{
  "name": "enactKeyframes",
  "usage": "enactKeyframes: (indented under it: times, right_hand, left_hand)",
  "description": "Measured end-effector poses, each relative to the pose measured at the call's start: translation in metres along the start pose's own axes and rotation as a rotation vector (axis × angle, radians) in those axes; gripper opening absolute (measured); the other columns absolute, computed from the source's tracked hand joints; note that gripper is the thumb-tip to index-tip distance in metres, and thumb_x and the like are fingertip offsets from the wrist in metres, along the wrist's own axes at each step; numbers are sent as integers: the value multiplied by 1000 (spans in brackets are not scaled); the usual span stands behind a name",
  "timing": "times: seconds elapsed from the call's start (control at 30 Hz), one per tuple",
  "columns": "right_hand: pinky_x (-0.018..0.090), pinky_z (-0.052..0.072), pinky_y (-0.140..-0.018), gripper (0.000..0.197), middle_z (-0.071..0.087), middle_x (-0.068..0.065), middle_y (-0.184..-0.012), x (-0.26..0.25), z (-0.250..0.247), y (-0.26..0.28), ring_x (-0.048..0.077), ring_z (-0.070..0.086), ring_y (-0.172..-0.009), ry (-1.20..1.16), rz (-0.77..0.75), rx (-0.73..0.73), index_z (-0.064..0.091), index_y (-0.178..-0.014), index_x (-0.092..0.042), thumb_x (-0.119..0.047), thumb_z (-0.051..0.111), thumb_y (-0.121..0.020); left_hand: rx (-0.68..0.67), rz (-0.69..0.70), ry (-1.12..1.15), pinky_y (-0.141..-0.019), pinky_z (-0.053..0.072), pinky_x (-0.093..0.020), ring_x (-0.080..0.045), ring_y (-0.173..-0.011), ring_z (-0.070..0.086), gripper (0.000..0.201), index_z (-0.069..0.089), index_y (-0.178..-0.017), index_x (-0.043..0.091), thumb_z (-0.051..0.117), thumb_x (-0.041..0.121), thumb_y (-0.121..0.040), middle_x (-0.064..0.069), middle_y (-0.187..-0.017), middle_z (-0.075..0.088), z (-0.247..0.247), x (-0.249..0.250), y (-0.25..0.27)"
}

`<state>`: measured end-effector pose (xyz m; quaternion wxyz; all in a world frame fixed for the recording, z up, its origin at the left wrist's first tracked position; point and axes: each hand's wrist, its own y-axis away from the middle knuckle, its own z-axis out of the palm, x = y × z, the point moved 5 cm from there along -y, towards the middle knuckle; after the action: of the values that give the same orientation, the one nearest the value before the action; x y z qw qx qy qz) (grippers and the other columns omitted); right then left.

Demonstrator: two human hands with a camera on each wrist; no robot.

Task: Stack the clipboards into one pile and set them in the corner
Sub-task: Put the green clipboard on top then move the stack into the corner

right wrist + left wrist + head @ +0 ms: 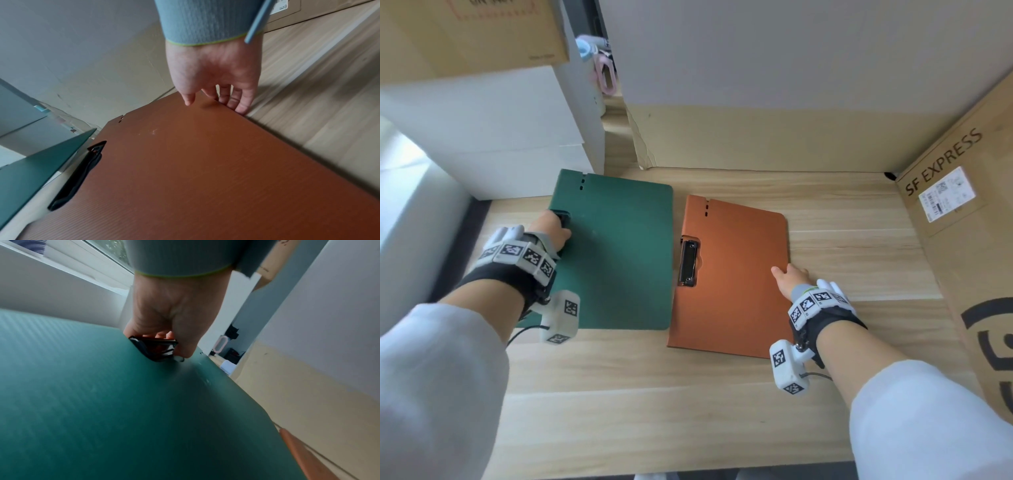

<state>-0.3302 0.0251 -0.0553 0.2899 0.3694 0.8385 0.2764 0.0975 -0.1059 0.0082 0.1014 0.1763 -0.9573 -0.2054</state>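
We count two flat plastic clipboards, one dark green clipboard (616,253) left, one orange clipboard (736,277) right, and two brown cardboard boxes: one far left (482,31), one right (969,240).

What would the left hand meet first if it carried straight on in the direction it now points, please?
Most likely the white box. The left hand, holding the green clipboard at its clip, points away from the person towards that box; the gap between them is hard to judge.

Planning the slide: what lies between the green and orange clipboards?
Only a bare strip of wooden table separates the green clipboard from the orange clipboard, per head view.
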Motion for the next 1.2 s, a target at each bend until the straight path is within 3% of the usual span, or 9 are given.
enactKeyframes:
  times: [0.13, 0.33, 0.47, 0.57, 0.63, 0.9, 1.03, 1.1, 1.2]
  right_hand:
    - [39, 29, -111, 60, 24, 16, -154, 1, -4, 1, 33, 32, -140, 6, 9, -25, 25, -148, -5, -39, 28, -99]
    - [37, 31, -109, 60, 41, 16, -147, 2, -8, 5, 32, 41, -135, -26, 6, -61, 38, -143, -4, -43, 26, -98]
    - [38, 41, -103, 62, 61, 16, -120, 5, -12, 3, 31, 57, -111, -28, -11, -74, 49, -135, -6, -47, 23, -97]
    - [40, 42, -103, 62, 58, 11, -105, 6, -12, -1, 32, 59, -112, -38, -6, -78, 49, -134, -7, -48, 24, -96]
    - [39, 44, -100, 60, 51, 11, -98, 7, -12, -4, 28, 57, -98, -56, -8, -76, 50, -133, -5, -47, 26, -96]
    - [28, 35, -77, 58, 50, 12, -92, 14, -10, -13, 25, 48, -85, -16, -20, -79, 56, -125, -4, -45, 27, -97]
    - [28, 34, -77, 58, 51, 12, -94, 13, -11, -15, 25, 48, -86, 4, -28, -67, 59, -119, -2, -44, 27, -97]
    - [28, 34, -75, 53, 51, 13, -93, 13, -12, -15, 26, 48, -86, 3, -20, -56, 60, -110, -4, -44, 28, -97]
    - [28, 35, -75, 44, 51, 13, -92, 15, -11, -17, 27, 49, -84, -37, 4, -44, 54, -96, -9, -46, 29, -96]
  left_hand:
    - [-11, 47, 19, -86, 49, -43, -38, -91, 58, 35, 52, -114, -14, 52, 13, -92, -27, -100, 60, 0, 32, 9]
    - [-90, 168, 20, -97, 45, -41, -38, -116, 56, 36, 49, -123, -11, 47, 12, -95, -26, -125, 57, 40, 102, 45]
    - [-151, 127, 59, -101, 45, -41, -37, -122, 54, 47, 36, -134, -6, 50, 15, -94, -23, -133, 53, 75, 136, 63]
    - [-149, 96, 131, -102, 45, -42, -38, -124, 52, 48, 35, -135, -3, 53, 10, -92, -23, -136, 50, 93, 154, 73]
    - [-143, 107, 146, -101, 46, -41, -37, -124, 53, 46, 37, -133, -3, 54, 7, -91, -22, -135, 50, 102, 166, 79]
    - [-164, 121, 182, -99, 49, -41, -36, -118, 57, 40, 39, -131, -1, 49, 5, -93, -22, -130, 56, 113, 182, 91]
    - [-197, 89, 199, -103, 45, -43, -36, -121, 56, 51, 25, -143, 5, 43, 7, -95, -23, -133, 55, 117, 178, 96]
    - [-192, 84, 234, -104, 44, -42, -36, -123, 55, 61, 14, -151, 9, 41, 7, -96, -24, -136, 53, 120, 177, 100]
    - [-183, 97, 351, -102, 42, -41, -37, -124, 54, 62, 12, -152, 9, 40, 8, -97, -24, -138, 51, 122, 177, 105]
